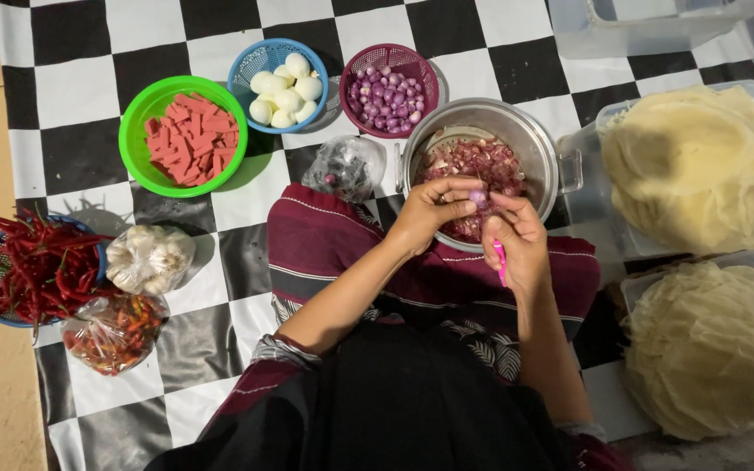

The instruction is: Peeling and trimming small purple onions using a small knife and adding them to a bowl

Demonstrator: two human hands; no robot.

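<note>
My left hand (429, 209) pinches a small purple shallot (478, 197) over a metal pot (534, 144) that holds shallot peels. My right hand (521, 244) grips a knife with a pink handle (500, 262), its fingertips touching the same shallot. Both hands meet above the pot's near rim. A maroon basket (429, 74) with several peeled shallots stands just beyond the pot.
On the checkered mat: a blue basket of eggs (283, 83), a green bowl of red slices (187, 135), a basket of red chillies (32, 266), a bag of garlic (147, 257), a bag of small chillies (111, 331), a dark bag (346, 166), clear tubs of pale crackers (700, 166) at right.
</note>
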